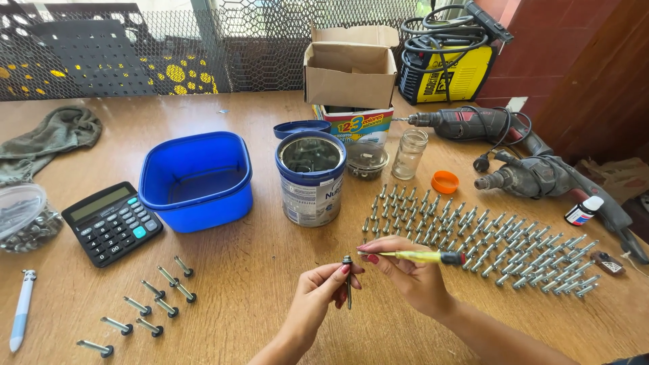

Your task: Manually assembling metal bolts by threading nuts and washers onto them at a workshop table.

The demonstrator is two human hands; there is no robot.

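My left hand (322, 292) pinches a long metal bolt (348, 280) upright by its head, just above the wooden table (250, 270). My right hand (405, 274) grips a small screwdriver with a yellow handle (422, 257), its tip pointing left at the bolt's head. Rows of several similar bolts (473, 236) lie to the right of my hands. A smaller group of several bolts (152, 301) lies at the lower left.
A blue plastic tub (196, 179), a metal tin (311, 179), a calculator (111, 222), a glass jar (410, 153), an orange cap (444, 182), two power drills (541, 176), a cardboard box (350, 67) and a welder (449, 61) stand around. A pen (21, 307) lies at the left edge.
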